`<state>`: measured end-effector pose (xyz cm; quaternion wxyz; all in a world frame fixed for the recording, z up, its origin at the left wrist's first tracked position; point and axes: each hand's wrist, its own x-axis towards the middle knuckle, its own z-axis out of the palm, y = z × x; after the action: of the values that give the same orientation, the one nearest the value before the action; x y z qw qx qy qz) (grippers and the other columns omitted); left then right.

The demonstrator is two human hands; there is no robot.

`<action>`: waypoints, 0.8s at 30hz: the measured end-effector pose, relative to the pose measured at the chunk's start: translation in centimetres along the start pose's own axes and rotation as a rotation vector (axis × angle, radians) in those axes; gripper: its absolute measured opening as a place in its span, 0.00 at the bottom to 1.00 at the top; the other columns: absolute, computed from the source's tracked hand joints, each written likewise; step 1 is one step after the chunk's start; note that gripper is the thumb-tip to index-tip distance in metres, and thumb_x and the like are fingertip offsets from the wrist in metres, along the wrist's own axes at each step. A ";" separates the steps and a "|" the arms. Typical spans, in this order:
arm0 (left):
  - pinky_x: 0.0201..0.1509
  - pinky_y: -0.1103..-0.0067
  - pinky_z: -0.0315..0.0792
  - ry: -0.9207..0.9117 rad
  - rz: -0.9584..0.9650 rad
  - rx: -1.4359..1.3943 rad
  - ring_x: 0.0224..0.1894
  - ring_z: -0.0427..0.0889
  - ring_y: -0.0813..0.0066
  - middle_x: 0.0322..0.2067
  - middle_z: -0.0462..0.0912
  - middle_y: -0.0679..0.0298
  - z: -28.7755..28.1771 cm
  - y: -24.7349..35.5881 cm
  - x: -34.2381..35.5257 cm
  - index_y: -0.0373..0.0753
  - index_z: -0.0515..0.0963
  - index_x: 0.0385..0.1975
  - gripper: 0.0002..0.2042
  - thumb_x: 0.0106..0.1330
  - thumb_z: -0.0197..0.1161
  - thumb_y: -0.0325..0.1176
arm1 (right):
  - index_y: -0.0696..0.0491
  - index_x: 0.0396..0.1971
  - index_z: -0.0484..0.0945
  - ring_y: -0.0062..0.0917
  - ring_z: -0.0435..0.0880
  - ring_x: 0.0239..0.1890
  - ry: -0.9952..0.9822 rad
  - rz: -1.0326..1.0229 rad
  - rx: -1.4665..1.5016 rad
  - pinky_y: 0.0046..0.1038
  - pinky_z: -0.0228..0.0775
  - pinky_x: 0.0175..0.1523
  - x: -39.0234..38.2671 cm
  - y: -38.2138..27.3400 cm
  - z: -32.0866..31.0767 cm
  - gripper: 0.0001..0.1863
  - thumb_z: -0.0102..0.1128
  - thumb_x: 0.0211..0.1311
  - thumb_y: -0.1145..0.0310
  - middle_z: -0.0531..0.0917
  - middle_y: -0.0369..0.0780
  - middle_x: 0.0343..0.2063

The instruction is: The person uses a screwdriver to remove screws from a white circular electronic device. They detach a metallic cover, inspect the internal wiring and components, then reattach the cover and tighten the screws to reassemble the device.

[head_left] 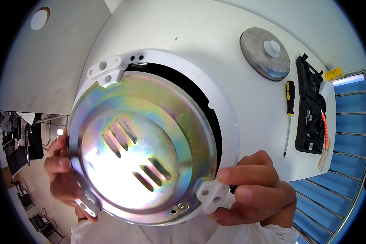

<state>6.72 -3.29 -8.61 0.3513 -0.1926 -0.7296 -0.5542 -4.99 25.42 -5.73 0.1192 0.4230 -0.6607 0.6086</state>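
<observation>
A white-bodied pot [228,122], which looks like a rice cooker turned bottom up, is tilted toward me. Its round metal bottom plate [134,101] has a rainbow sheen and two groups of vent slots. Along the upper right, a dark gap shows between plate and white rim. White plastic feet [107,71] sit around the plate's edge. My left hand [63,175] is closed on the left edge, beside the lower-left foot. At the lower right, my right hand [258,189] pinches another foot [212,196] between thumb and fingers. The underside of the pot is hidden.
On the white table [199,24] lies a metal lid [265,55] with a white knob. Right of it are a yellow-black screwdriver [290,99], an open black tool case [309,97] and an orange flexible shaft [325,128]. A metal railing [349,133] borders the right side.
</observation>
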 end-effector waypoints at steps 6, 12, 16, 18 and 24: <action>0.73 0.56 0.54 -0.001 -0.034 0.086 0.68 0.60 0.53 0.58 0.70 0.66 0.2 0.0 0.2 0.54 0.78 0.34 0.21 0.44 0.72 0.55 | 0.55 0.42 0.78 0.21 0.80 0.30 -0.044 0.035 -0.026 0.20 0.63 0.29 0.3 -0.4 -0.6 0.23 0.76 0.43 0.70 0.84 0.45 0.40; 0.72 0.58 0.57 0.003 -0.039 0.120 0.67 0.61 0.54 0.58 0.70 0.67 0.3 -0.3 0.1 0.53 0.76 0.32 0.21 0.43 0.72 0.57 | 0.44 0.46 0.73 0.21 0.73 0.24 -0.238 0.025 -0.179 0.25 0.61 0.31 0.2 -0.4 -1.5 0.27 0.76 0.46 0.59 0.77 0.41 0.45; 0.71 0.59 0.58 0.020 -0.062 0.123 0.67 0.61 0.54 0.57 0.71 0.67 0.5 -0.3 0.0 0.53 0.76 0.33 0.21 0.43 0.73 0.56 | 0.43 0.46 0.72 0.21 0.72 0.24 -0.235 0.024 -0.185 0.25 0.61 0.31 0.0 -0.5 -1.5 0.27 0.76 0.47 0.58 0.76 0.41 0.45; 0.71 0.59 0.59 0.021 -0.063 0.114 0.67 0.61 0.55 0.58 0.70 0.66 0.5 -0.3 0.0 0.54 0.76 0.34 0.21 0.44 0.73 0.56 | 0.43 0.47 0.72 0.21 0.72 0.24 -0.242 0.031 -0.193 0.25 0.61 0.31 0.0 -0.5 -1.5 0.27 0.76 0.47 0.58 0.76 0.41 0.45; 0.70 0.60 0.60 0.011 -0.043 0.115 0.67 0.62 0.54 0.58 0.70 0.64 0.4 -0.6 -0.1 0.53 0.76 0.35 0.21 0.46 0.72 0.56 | 0.43 0.47 0.71 0.20 0.71 0.25 -0.269 0.014 -0.221 0.24 0.61 0.30 0.2 -0.6 -1.8 0.27 0.76 0.47 0.60 0.75 0.41 0.46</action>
<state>6.30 -3.03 -9.16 0.3539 -0.1536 -0.7622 -0.5197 -5.29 26.99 -4.73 0.0709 0.4803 -0.7366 0.4709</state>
